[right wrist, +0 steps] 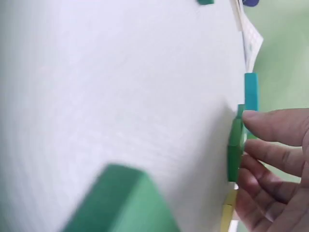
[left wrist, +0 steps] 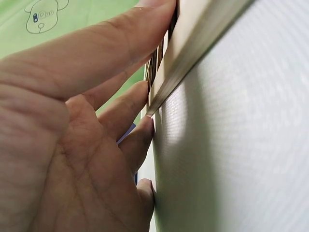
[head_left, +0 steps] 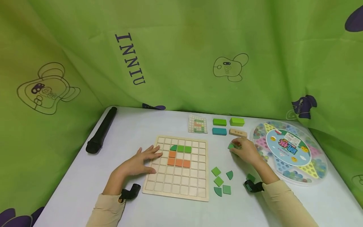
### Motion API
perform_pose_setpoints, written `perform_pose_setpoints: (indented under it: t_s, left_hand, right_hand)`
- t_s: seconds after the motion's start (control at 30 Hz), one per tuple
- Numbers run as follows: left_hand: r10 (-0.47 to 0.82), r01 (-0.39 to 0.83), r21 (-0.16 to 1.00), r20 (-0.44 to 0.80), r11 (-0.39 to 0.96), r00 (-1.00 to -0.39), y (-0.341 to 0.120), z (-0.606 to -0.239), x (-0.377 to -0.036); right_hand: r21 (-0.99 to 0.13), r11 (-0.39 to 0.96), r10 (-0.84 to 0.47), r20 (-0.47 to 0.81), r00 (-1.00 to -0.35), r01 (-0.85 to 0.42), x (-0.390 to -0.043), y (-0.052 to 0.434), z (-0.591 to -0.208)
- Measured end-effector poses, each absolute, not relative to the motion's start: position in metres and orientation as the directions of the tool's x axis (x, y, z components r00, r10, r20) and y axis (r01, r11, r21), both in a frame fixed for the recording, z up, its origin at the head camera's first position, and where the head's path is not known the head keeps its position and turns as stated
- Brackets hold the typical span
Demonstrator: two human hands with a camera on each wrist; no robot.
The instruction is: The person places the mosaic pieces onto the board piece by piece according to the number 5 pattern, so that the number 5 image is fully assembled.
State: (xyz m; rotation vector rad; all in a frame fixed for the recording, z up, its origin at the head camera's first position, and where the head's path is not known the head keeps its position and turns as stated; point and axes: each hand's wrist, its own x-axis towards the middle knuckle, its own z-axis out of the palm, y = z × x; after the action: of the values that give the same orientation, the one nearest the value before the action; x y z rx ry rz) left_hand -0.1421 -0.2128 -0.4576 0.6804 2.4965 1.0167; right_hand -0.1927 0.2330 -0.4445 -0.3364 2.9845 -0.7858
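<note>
My left hand [head_left: 139,161] rests with spread fingers on the left edge of a wooden grid board [head_left: 178,184]. In the left wrist view its fingers lie along the board's side [left wrist: 181,55]. On the board sit a green quarter-round tile [head_left: 173,148], two green square tiles [head_left: 184,149] and several orange tiles [head_left: 178,162]. To the right of the board, my right hand [head_left: 246,150] has thumb and fingertips curled at a green tile [head_left: 231,146], pinching it close over the table. In the right wrist view, the green tile [right wrist: 234,150] shows under the thumb and fingers, another green piece behind it.
Loose green tiles [head_left: 218,181] lie between board and right forearm, another [head_left: 250,177] by the wrist camera. Behind are a pattern card [head_left: 197,124], green blocks [head_left: 219,122], a blue block [head_left: 219,131] and a wooden block [head_left: 238,132]. A round game box [head_left: 289,151] stands right, a microphone [head_left: 102,130] left.
</note>
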Motion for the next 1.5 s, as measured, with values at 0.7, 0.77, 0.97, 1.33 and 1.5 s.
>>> perform_pose_setpoints:
  t_s: [0.7, 0.77, 0.97, 1.33, 1.5]
  left_hand:
    - [0.574, 0.307, 0.731, -0.139, 0.609, -0.807, -0.209, -0.462, -0.14]
    - [0.573, 0.308, 0.729, -0.14, 0.611, -0.807, -0.208, -0.463, -0.14]
    - [0.559, 0.296, 0.721, -0.151, 0.627, -0.815, -0.21, -0.46, -0.139]
    - [0.552, 0.302, 0.706, -0.149, 0.641, -0.82, -0.216, -0.453, -0.14]
    - [0.553, 0.296, 0.719, -0.146, 0.629, -0.82, -0.217, -0.454, -0.139]
  right_hand:
    - [-0.295, 0.781, -0.578, -0.008, -0.816, -0.551, -0.186, 0.115, -0.44]
    - [-0.287, 0.783, -0.578, -0.01, -0.816, -0.552, -0.185, 0.114, -0.44]
    - [-0.413, 0.772, -0.512, 0.045, -0.858, -0.483, -0.179, 0.135, -0.433]
    - [-0.47, 0.866, -0.16, 0.067, -0.985, -0.172, -0.15, 0.248, -0.44]
    - [-0.406, 0.893, -0.179, 0.07, -0.981, -0.192, -0.154, 0.257, -0.445]
